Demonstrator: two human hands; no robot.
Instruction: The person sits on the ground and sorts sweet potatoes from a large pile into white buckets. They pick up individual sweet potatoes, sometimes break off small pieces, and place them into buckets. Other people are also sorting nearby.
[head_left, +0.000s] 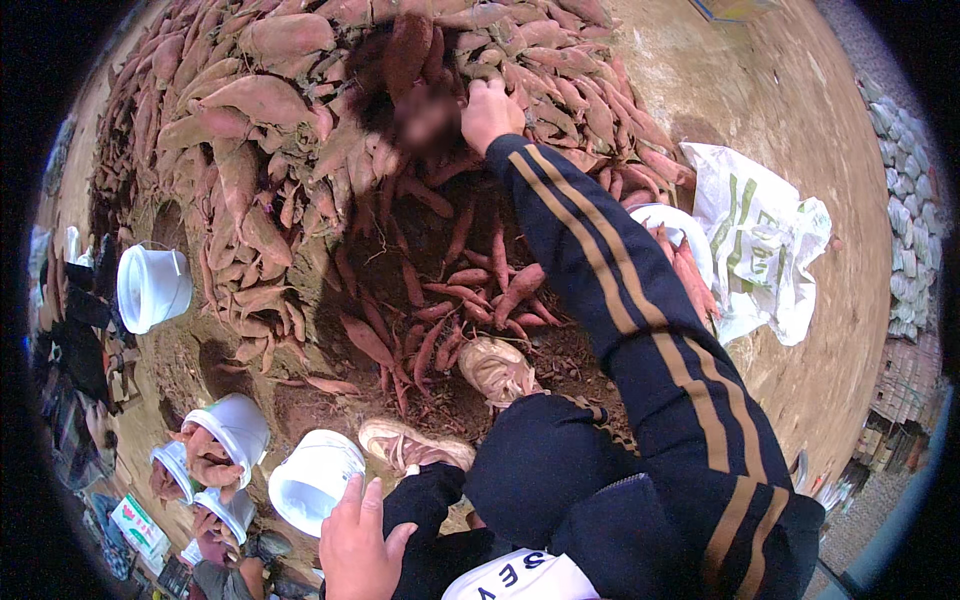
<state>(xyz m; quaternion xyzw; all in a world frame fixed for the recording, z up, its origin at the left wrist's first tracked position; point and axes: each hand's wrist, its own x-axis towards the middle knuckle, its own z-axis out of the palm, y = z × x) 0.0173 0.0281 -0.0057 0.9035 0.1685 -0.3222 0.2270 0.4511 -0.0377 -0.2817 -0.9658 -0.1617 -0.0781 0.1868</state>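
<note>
My right hand (491, 114) reaches into the upper middle of a large heap of sweet potatoes (266, 101). Its fingers are curled against the roots there, and the fingertips are hidden; a blurred patch lies just to its left. Thumb and fingers spread apart, my left hand (364, 536) is held low in the picture, beside the rim of an upright white plastic bucket (300, 487) and holding nothing. Between the heap and my shoes (499, 371), loose red sweet potatoes (469, 296) lie on the soil.
A white bucket (701, 236) with sweet potatoes and a printed white sack (757, 240) stand at the right. At left is another white bucket (154, 289); below it, tipped buckets (240, 427) spill sweet potatoes. People (82, 360) are at the left rim. Stacked bundles (904, 202) line the right.
</note>
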